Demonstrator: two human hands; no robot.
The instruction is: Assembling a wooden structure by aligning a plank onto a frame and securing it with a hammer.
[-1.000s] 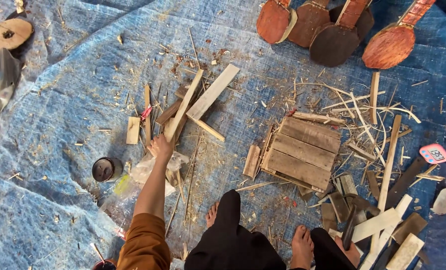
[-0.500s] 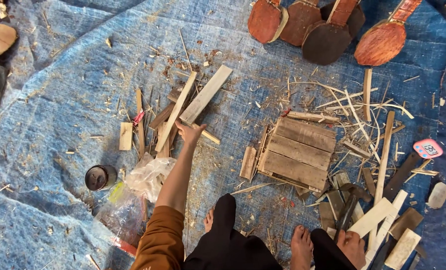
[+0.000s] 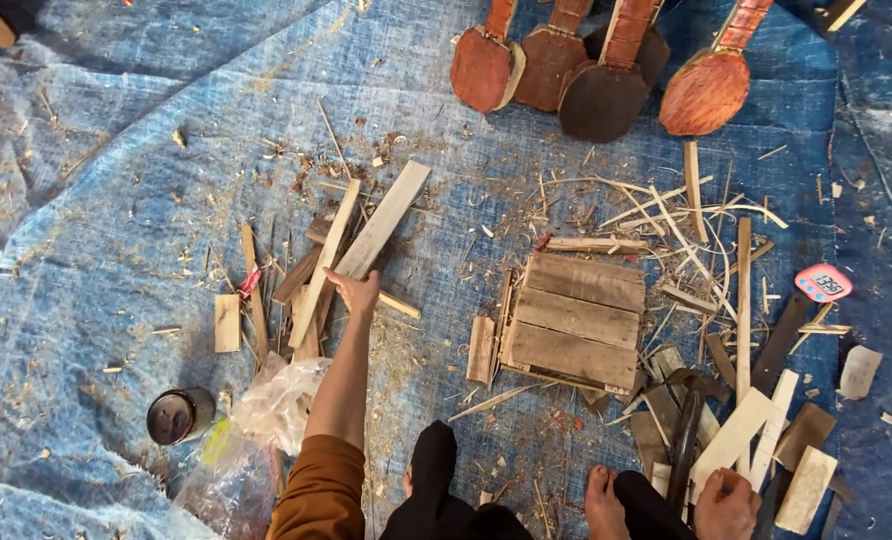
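Two long pale wooden slats (image 3: 366, 235) are gripped at their near ends by the left hand (image 3: 356, 292). Right of the slats, a dark tool handle (image 3: 684, 450) is clasped by the right hand (image 3: 726, 503); four reddish-brown carved wooden instrument bodies (image 3: 606, 70) lie beyond.

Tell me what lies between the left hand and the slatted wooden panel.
Head view: from left hand to slatted wooden panel, blue tarp with sawdust, one thin stick, one short wood block.

blue tarp (image 3: 116, 200), small tin (image 3: 174, 416), pink timer (image 3: 824, 283)
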